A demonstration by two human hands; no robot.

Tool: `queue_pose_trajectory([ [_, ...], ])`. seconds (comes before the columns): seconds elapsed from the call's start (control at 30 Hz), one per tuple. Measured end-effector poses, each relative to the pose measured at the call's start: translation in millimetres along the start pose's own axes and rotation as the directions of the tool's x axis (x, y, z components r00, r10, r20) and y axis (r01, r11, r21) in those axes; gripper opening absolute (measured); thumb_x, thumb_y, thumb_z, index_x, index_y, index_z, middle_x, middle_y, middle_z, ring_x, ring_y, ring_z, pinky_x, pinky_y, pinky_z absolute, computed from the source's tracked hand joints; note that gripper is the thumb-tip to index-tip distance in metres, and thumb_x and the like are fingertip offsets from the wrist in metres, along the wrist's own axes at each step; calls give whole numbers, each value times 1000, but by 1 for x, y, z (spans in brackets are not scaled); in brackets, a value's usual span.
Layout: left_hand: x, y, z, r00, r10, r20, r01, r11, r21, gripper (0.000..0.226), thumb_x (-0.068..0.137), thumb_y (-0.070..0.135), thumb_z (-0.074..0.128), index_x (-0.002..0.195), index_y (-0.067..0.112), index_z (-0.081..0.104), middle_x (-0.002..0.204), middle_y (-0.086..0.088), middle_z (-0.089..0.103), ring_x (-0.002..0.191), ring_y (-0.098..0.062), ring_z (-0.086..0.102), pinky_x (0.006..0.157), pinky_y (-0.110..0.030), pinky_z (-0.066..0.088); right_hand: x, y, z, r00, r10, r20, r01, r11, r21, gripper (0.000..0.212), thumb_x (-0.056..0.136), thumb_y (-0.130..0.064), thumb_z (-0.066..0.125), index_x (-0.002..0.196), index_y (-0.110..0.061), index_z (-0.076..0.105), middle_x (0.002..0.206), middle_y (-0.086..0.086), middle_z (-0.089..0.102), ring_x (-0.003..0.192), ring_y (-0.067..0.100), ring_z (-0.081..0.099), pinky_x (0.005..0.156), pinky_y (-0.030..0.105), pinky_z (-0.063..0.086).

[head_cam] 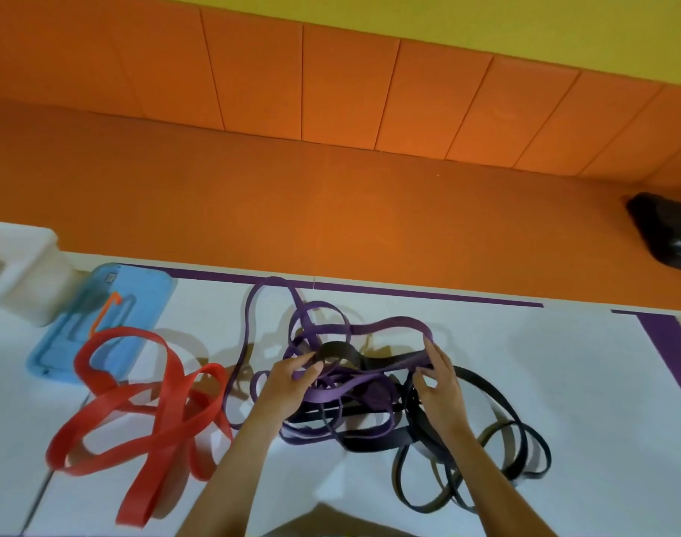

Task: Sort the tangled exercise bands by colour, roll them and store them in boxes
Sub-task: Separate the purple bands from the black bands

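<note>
My left hand (292, 381) pinches the flat black rubber band (338, 348), my right hand (439, 381) the flat purple rubber band (389, 323), whose loop runs crosswise between them.

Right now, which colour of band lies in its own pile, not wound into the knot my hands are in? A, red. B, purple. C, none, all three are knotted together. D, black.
A: the red bands lie in a pile of their own at the left, while the purple bands and black bands are wound together where the left hand and right hand grip them.
</note>
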State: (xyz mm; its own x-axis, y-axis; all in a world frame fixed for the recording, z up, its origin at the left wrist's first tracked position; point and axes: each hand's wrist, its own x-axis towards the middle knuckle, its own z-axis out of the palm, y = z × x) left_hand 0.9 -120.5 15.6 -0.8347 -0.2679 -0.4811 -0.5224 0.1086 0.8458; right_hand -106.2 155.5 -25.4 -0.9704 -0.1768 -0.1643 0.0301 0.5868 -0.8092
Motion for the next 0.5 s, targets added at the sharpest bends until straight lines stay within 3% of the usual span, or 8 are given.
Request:
queue_pose_trajectory([
  [0.07, 3, 0, -2, 999, -28, -19, 30, 998, 61, 37, 111, 40, 50, 144, 29, 60, 129, -1, 67, 119, -22, 60, 93, -26, 44, 17, 0, -4, 994, 91, 64, -87, 994, -64, 69, 101, -4, 59, 162, -25, 33, 135, -3, 46, 104, 11, 62, 78, 14, 51],
  [0.13, 3, 1, -1, 999, -10, -53, 14, 997, 77, 37, 111, 42, 48, 142, 27, 61, 126, 1, 67, 111, -18, 63, 81, -19, 46, 32, 0, -10, 955, 253, 157, -243, 967, -82, 69, 101, -5, 61, 162, -16, 31, 124, 9, 51, 87, 19, 61, 71, 19, 51],
  [0.17, 3, 2, 1, 998, -2, -65, 8, 997, 79, 36, 111, 42, 47, 140, 26, 61, 123, 4, 67, 106, -15, 64, 79, -16, 45, 35, 0, -11, 932, 303, 200, -290, 953, -92, 68, 100, -5, 62, 161, -14, 32, 123, 12, 53, 89, 21, 61, 74, 24, 52],
  [0.23, 3, 4, 4, 996, -33, -86, 32, 999, -16, 37, 109, 48, 48, 138, 29, 62, 123, 8, 66, 108, -13, 62, 90, -23, 46, 37, 3, -12, 916, 326, 233, -305, 944, -122, 64, 99, -6, 63, 158, -14, 39, 129, 15, 53, 95, 23, 59, 81, 29, 49],
  [0.3, 2, 6, 7, 988, -132, -85, 109, 966, -236, 30, 105, 53, 56, 129, 37, 64, 122, 11, 68, 113, -15, 60, 98, -42, 47, 30, 4, -11, 956, 250, 155, -230, 964, -133, 52, 99, -6, 62, 149, -15, 53, 133, 15, 54, 101, 22, 59, 86, 30, 48],
  [0.37, 0, 11, 8, 972, -232, -35, 187, 856, -481, 24, 102, 49, 65, 122, 36, 68, 118, 5, 74, 113, -18, 65, 97, -54, 55, 15, -1, -9, 993, 121, 13, -119, 989, -84, 37, 99, -3, 59, 131, -19, 68, 130, 4, 60, 108, 15, 62, 93, 28, 50],
  [0.43, 1, 13, 10, 969, -245, 26, 199, 717, -668, 26, 100, 39, 70, 125, 28, 69, 118, -4, 79, 115, -27, 72, 91, -57, 61, -2, -5, -4, 999, -1, -46, 0, 1000, -27, 36, 98, 3, 56, 109, -26, 74, 109, -11, 70, 98, 4, 68, 84, 19, 53],
  [0.5, 3, 19, 10, 980, -197, 31, 162, 696, -700, 30, 98, 34, 73, 126, 24, 69, 119, -7, 79, 114, -28, 75, 90, -51, 63, -14, -8, 7, 994, -95, 50, 95, 995, -2, 41, 95, 9, 56, 98, -28, 73, 92, -14, 75, 84, 5, 74, 71, 19, 57],
])
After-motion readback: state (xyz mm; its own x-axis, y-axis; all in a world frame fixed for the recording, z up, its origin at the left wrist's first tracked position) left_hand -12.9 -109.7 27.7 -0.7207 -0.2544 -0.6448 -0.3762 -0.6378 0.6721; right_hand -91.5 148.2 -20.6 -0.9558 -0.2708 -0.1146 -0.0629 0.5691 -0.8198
